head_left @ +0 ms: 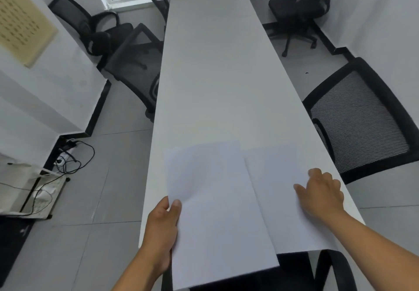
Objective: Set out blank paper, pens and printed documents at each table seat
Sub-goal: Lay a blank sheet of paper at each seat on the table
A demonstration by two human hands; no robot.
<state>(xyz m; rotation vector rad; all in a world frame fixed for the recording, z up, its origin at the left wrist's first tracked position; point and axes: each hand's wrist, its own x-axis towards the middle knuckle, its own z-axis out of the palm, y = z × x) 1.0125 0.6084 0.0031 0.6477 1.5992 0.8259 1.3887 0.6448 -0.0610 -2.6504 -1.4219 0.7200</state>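
Paper stack gripped by left hand; right hand flat on single sheet.

Office meeting room: long white table, black mesh swivel chairs, tiled floor.

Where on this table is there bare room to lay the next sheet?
The long table lies bare from the far edges of the papers to the window end, between the chairs at either side. The near end is crowded: the left hand grips a paper stack, and the right hand rests on a single sheet beside it.
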